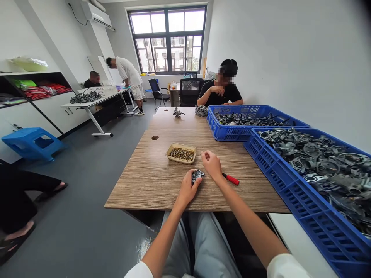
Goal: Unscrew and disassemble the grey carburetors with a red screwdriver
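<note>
Head view: left hand [189,187] grips a metal part [196,175].

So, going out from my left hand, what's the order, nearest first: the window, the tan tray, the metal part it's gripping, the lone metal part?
1. Gripped metal part: in the left hand.
2. Tan tray: just ahead on the table.
3. Lone metal part: at the table's far end.
4. Window: back wall.
</note>
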`<act>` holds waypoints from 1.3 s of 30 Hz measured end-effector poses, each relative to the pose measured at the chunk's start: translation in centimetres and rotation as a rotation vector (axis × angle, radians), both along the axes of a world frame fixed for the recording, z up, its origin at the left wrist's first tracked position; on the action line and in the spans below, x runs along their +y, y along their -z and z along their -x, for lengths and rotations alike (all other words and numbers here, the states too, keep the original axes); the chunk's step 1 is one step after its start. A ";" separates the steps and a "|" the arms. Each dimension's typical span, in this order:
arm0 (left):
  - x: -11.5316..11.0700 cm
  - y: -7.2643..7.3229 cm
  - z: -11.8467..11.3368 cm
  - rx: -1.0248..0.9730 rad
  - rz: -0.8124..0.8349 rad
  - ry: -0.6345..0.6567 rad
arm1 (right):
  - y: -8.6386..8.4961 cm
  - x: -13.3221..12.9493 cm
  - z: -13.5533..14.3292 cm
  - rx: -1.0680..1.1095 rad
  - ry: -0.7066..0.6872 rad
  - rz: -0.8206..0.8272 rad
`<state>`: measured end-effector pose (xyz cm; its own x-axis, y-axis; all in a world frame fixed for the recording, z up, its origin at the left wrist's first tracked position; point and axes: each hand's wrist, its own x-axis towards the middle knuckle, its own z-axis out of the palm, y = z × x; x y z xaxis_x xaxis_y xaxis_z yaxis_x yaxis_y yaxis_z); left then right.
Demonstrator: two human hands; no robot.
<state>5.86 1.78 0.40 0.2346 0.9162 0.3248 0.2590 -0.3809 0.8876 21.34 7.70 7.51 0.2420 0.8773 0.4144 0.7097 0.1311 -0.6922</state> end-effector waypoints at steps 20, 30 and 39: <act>0.2 1.0 -0.3 -0.049 0.078 0.025 | 0.2 14.4 7.7 -0.581 -0.465 0.268; -0.1 0.4 -0.2 -0.023 0.095 0.044 | 0.6 15.2 8.8 -0.610 -0.562 0.262; -0.1 0.3 -0.2 0.028 0.097 0.049 | 0.8 15.1 8.8 -0.632 -0.618 0.302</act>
